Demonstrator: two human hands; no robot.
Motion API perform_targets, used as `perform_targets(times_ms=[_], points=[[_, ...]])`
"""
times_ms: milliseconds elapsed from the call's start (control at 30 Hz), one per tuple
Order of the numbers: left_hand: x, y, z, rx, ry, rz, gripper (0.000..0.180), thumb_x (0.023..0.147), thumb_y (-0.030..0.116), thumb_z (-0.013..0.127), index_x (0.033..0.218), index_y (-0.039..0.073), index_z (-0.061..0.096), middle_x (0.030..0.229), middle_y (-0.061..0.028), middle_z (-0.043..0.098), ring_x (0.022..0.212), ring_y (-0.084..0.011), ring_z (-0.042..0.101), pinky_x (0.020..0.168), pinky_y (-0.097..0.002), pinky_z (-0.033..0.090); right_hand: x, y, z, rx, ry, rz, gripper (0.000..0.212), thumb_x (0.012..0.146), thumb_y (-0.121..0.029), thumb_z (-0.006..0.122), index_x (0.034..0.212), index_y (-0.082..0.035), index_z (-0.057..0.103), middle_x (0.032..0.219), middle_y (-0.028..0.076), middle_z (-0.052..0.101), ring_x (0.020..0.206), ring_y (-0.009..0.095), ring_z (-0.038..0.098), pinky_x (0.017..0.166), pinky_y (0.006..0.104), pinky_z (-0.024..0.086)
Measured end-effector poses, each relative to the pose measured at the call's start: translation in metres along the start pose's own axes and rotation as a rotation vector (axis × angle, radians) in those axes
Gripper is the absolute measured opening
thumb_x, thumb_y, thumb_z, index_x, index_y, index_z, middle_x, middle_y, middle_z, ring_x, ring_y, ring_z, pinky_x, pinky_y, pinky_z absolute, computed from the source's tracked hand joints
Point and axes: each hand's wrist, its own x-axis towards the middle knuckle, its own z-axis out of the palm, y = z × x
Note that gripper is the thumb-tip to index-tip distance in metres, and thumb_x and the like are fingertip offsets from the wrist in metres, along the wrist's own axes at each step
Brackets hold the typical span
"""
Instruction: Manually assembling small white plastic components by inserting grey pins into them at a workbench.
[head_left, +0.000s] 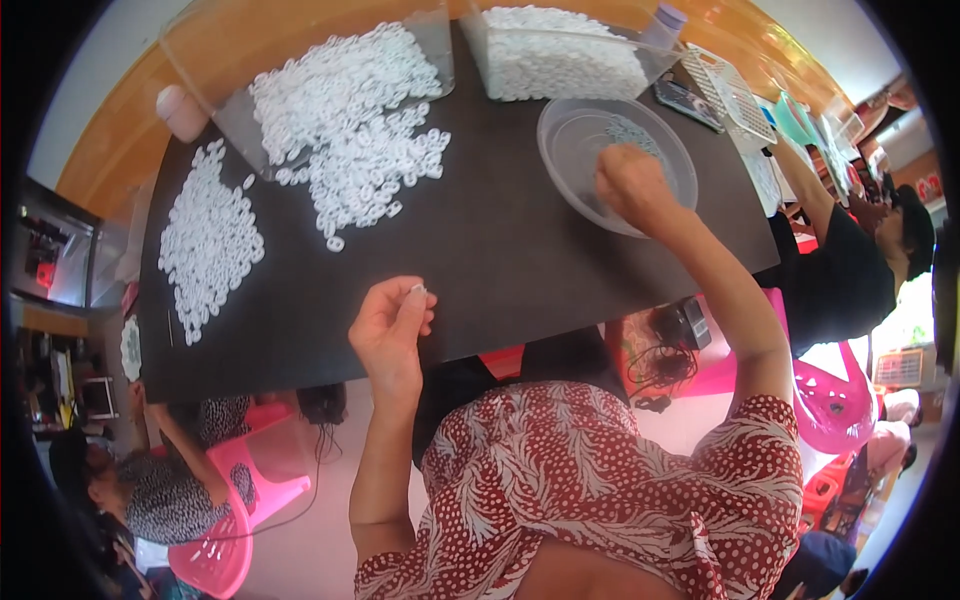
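My left hand [393, 322] is raised over the table's near edge, its thumb and fingers closed in a pinch. A tiny whitish bit shows at the fingertips, too small to name. Over the round translucent bowl [565, 180] at the right, my right hand [635, 188] is closed, fingers pointing down. What it holds, if anything, is hidden. Small pale greenish pieces [628, 130] lie in the bowl beside that hand. One pile of small white ring-shaped pieces [210, 240] lies at the left of the table; another heap [365, 175] spills out of a clear bin [215, 110].
A second clear bin [570, 60] of white pieces stands behind the bowl. Nearby are a phone [690, 104], a white basket [730, 95] and a lilac-capped bottle [664, 25]. A pinkish bottle [181, 113] stands at the far left. Other people sit at both sides on pink chairs.
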Motion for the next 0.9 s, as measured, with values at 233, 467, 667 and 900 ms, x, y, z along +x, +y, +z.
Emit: perform_targets(times_ms=[233,467,667,900], points=[[-0.003,0.004,0.007,-0.199,0.001,-0.066,0.012,0.088,0.003,0.058,0.097,-0.006,0.060,0.079,-0.0117,0.064,0.059,-0.0114,0.055,0.053,-0.0232,0.045,0.018,-0.074,-0.047,0.359,0.159,0.028,0.007,0.076,0.000,0.059,0.081,-0.002,0.053,0.077,0.014,0.057,0.078,0.034,0.055,0.068,0.0420,0.044],[-0.014,0.012,0.014,-0.288,-0.041,-0.100,0.011,0.088,0.004,0.059,0.095,-0.005,0.060,0.078,-0.0112,0.064,0.060,-0.0119,0.057,0.053,-0.0229,0.045,0.021,-0.161,-0.038,1.138,-0.018,0.109,0.010,0.075,0.003,0.064,0.084,-0.001,0.060,0.078,0.007,0.056,0.069,0.017,0.057,0.062,0.0284,0.045],[-0.024,0.015,0.014,-0.216,-0.024,-0.031,0.013,0.088,0.005,0.059,0.097,-0.005,0.060,0.082,-0.0084,0.063,0.064,-0.0095,0.055,0.055,-0.0202,0.045,0.019,-0.181,-0.036,1.213,-0.090,0.189,0.008,0.077,0.002,0.064,0.085,0.000,0.060,0.082,0.006,0.056,0.069,0.011,0.057,0.062,0.0254,0.047],[-0.028,0.016,0.017,-0.174,0.015,0.040,0.010,0.088,0.003,0.059,0.093,-0.005,0.061,0.078,-0.0081,0.063,0.060,-0.0094,0.054,0.053,-0.0203,0.044,0.016,-0.184,-0.038,1.193,-0.106,0.208,0.008,0.078,0.001,0.065,0.084,0.001,0.060,0.081,0.005,0.056,0.069,0.010,0.057,0.061,0.0250,0.047]])
